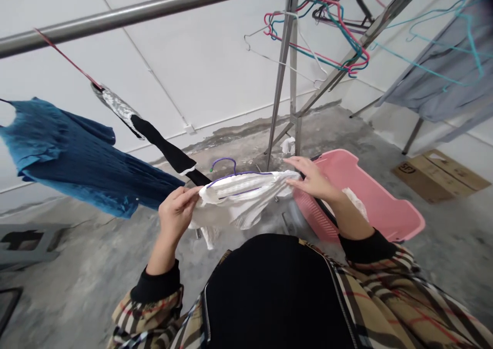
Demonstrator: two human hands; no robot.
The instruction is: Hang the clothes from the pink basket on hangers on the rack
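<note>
Floor (96,282) of grey concrete below white garment (227,213), pale wall (215,56) beyond.

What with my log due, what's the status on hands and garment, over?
Left hand pinching white garment; right hand at other end, grip unclear. Purple hanger partly inside garment, hook exposed. Pink basket at right, not blocking hands.

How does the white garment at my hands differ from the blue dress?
The white garment is gathered up; the blue dress drapes long. The white garment spans between your left hand and right hand; the blue dress hangs to the left, untouched by them. A purple hanger sits at the white garment, not the blue dress. Both are cloth.
</note>
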